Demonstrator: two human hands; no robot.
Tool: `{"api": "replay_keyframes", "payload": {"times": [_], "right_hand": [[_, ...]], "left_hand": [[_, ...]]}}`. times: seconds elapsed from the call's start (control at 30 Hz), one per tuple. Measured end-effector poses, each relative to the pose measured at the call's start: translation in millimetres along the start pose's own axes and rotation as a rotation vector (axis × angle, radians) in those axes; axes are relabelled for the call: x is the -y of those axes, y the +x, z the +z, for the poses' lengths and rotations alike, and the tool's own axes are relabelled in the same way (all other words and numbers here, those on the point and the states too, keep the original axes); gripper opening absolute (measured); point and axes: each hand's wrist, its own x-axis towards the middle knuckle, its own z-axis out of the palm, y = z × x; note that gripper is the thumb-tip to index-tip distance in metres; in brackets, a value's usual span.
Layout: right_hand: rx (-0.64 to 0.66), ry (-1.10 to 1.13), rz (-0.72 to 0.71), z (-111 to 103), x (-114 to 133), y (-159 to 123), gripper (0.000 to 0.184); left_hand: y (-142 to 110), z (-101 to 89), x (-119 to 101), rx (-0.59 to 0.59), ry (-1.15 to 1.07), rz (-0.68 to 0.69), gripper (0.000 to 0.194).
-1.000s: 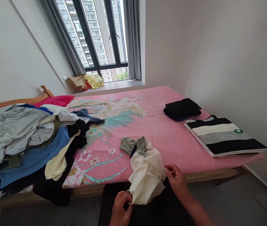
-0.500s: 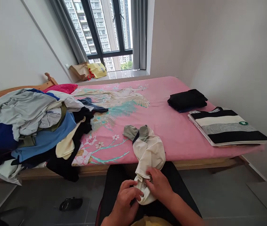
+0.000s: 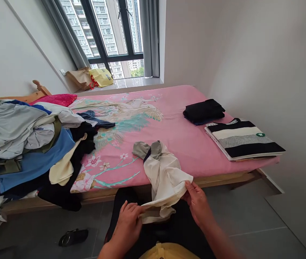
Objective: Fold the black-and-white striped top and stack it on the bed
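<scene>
A cream-coloured garment with grey parts and a dark trim at its far end lies partly on the bed's front edge and partly over my lap. Its near edge is stretched sideways between my two hands. My left hand pinches the left end of that edge. At the other end, my right hand grips the cloth between thumb and fingers, a little higher up. The garment's exact kind is hard to tell, as it is bunched.
A pink flowered sheet covers the bed. Heaped clothes lie on the left, partly overhanging the edge. Folded black clothing and a striped folded shirt stack sit at the right. A black slipper lies on the floor.
My hands have moved apart, the right one up and rightward, spreading the garment's bunched near end into a wide edge. The view has shifted slightly to the right.
</scene>
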Motion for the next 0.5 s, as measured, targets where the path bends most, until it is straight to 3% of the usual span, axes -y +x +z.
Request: {"api": "replay_keyframes", "payload": {"times": [0.07,0.2,0.27,0.37,0.5], "right_hand": [[0.014,-0.043,-0.045,6,1,-5,0.043],[0.099,-0.173,-0.105,17,5,-14,0.043],[0.121,-0.197,-0.134,18,8,-17,0.041],[0.099,-0.212,-0.155,14,12,-16,0.039],[0.058,-0.203,-0.152,4,17,-14,0.041]], "left_hand": [[13,-0.8,-20,-0.067,-0.113,-0.003,0.023],[43,1.8,-64,-0.154,-0.318,0.097,0.045],[58,4.2,-79,-0.16,-0.412,0.151,0.037],[73,7.2,-90,-0.14,-0.553,0.123,0.019],[79,8.3,-94,-0.057,-0.708,-0.018,0.019]]}}
